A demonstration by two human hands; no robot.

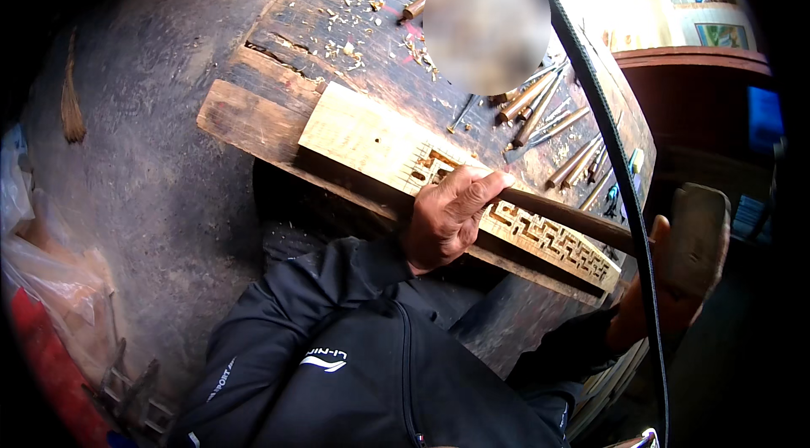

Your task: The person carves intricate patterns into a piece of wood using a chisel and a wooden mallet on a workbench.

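A pale wooden board [354, 132] with rows of carved, angular fretwork lies slantwise along the near edge of the bench. My left hand [447, 216] is closed over its middle, gripping one end of a long dark wooden handle [574, 216]. That handle runs right above the carving; any blade is hidden under my fingers. At the right, my right hand [661, 237], dim and partly covered, is closed around a thick wooden mallet-like block [702, 237]. The handle's far end reaches close to this block; whether they touch, I cannot tell.
Several wooden-handled chisels [527, 102] lie across the worn bench [287, 26], with wood shavings [350, 51] scattered about. A black cord [591, 77] crosses the view. Plastic sheeting [63, 271] and a brush [72, 106] are at the left. A round blur masks part of the bench.
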